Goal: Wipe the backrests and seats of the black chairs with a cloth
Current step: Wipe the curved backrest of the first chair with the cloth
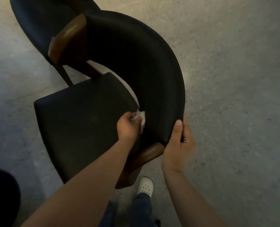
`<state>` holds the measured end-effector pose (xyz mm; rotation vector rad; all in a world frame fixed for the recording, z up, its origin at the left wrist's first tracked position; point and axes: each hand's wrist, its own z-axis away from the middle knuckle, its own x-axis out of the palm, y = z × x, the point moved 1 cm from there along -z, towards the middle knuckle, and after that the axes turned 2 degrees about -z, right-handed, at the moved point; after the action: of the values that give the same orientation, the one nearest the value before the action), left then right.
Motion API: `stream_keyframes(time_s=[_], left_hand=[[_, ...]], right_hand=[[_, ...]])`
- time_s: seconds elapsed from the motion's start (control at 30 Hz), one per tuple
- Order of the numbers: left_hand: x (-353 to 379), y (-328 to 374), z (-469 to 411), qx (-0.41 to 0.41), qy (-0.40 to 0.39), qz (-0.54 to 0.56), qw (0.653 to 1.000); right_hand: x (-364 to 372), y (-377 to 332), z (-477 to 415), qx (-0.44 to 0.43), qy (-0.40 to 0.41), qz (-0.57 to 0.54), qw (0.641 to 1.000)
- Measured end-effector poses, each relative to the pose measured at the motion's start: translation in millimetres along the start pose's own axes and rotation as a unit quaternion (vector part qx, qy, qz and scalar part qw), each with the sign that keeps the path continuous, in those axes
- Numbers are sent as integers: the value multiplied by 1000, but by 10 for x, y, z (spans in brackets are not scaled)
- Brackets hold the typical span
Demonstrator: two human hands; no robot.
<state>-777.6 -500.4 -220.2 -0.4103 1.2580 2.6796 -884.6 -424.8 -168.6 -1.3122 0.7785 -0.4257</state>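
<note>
My left hand (127, 126) is clenched round a crumpled white cloth (140, 117), bunched in the fingers and pressed where the inner face of the curved black padded backrest (136, 54) comes down to the back edge of the flat black padded seat (80, 120). The cloth touches the backrest; I cannot tell whether it also touches the seat. My right hand (178, 145) grasps the near end of that backrest, thumb flat on the inner face and fingers wrapped round behind the edge, just beside the left hand with only a strip of black padding between them. Directly below the right hand the padding ends at a brown wooden arm piece (150, 151) that runs down to the chair leg. The backrest sweeps away from me in a wide arc to a second brown wooden arm piece (67, 38) at its far end. The seat spreads out to the left of the cloth, its front corner rounded. Beyond the far arm piece stands another black chair (37, 22), very near the first. Speckled grey concrete floor (234, 79) lies open along the whole right side, behind the backrest. My white perforated shoe (145, 186) and dark blue trouser leg (142, 208) stand just beside the near chair leg.
</note>
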Motion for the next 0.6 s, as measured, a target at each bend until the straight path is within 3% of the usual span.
stream_keyframes(time_s=[0.07,0.17,0.27,0.47,0.6], left_hand=[[-32,-30,-24,-17,0,17,1000],[11,74,-18,24,-3,81,996],[74,108,-33,42,-15,56,997],[-32,33,-151,-65,-12,-15,998],[-193,361,-14,24,-6,3,1000]], right_hand=[[-4,-7,-1,7,1,-3,1000],[-6,-38,-3,9,-4,-13,1000],[4,-20,-9,7,2,-1,1000],[-4,-61,8,5,5,13,1000],[-40,-118,-11,24,-12,7,1000]])
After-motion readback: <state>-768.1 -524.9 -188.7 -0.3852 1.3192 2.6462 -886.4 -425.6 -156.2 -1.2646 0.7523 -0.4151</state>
